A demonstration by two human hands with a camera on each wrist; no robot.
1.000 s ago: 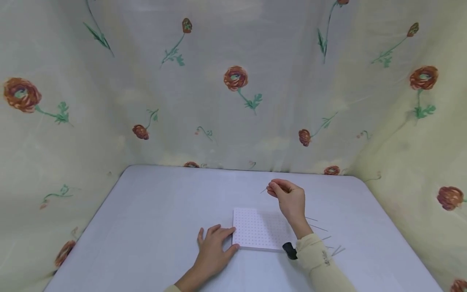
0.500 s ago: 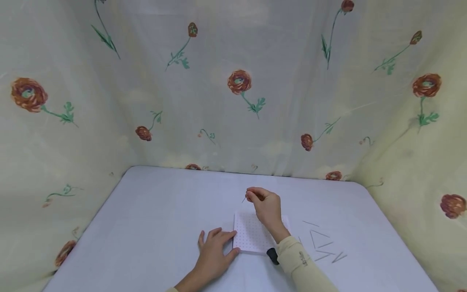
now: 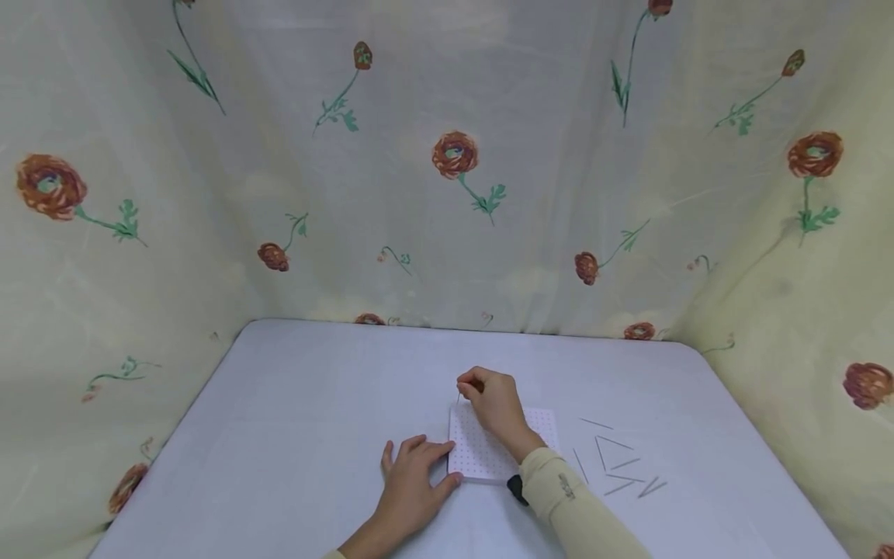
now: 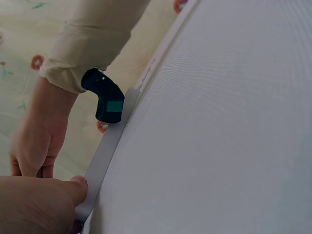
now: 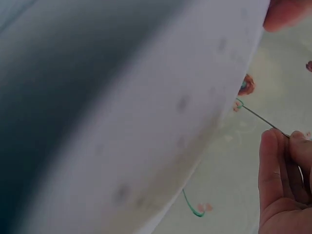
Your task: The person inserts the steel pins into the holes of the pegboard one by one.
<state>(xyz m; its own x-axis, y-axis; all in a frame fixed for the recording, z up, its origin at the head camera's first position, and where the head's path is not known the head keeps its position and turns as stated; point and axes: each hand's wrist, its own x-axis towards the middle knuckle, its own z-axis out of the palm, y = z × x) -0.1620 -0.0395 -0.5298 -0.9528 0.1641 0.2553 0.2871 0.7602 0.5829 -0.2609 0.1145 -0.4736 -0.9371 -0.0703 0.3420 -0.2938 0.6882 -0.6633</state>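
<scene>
Two hands: right hand [image 3: 497, 404] pinches pin [image 3: 458, 397] over board [image 3: 482, 458].

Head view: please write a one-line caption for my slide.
Right hand pinches a thin metal pin over a white perforated square board, which the left hand steadies on a pale table.

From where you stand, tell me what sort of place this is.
Probably a makeshift craft or recording booth: a pale table curtained on three sides by floral fabric, with a dotted white board and loose pins.
</scene>
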